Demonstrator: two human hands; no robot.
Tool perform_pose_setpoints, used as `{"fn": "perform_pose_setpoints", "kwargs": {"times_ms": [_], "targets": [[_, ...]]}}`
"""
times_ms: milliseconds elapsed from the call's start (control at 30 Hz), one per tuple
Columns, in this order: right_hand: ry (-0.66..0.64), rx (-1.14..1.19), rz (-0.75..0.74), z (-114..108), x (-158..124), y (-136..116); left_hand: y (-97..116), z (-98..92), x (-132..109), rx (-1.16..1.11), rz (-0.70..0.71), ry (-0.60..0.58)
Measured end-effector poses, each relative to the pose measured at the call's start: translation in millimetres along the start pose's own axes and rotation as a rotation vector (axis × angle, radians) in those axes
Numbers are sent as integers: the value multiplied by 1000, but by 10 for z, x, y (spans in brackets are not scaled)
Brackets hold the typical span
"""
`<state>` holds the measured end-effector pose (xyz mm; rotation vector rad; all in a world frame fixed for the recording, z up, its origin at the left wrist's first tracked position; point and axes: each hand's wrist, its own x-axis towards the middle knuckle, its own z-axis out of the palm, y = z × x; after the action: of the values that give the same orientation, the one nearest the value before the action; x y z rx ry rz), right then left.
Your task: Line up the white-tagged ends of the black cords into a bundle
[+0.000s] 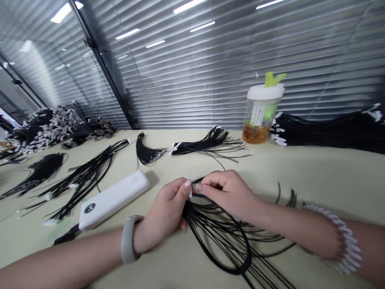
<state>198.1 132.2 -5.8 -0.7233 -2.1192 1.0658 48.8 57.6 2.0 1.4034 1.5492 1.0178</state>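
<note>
A bunch of thin black wires fans out across the pale table below my hands. My left hand is closed around the gathered end of this bunch, thumb up; a grey band sits on that wrist. My right hand pinches a small white piece at the wire ends, right against my left thumb. A white bead bracelet circles my right wrist.
A white power bank lies left of my hands. Other black wire bundles lie at the left, centre back and far right. A clear cup with amber liquid stands by the blinds. A heap of connectors sits far left.
</note>
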Motion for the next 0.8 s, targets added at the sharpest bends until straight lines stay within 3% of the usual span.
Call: {"fn": "perform_pose_setpoints", "kwargs": {"times_ms": [800], "targets": [[20, 27, 45, 6, -16, 2, 36, 13, -28, 5, -14, -8]]}}
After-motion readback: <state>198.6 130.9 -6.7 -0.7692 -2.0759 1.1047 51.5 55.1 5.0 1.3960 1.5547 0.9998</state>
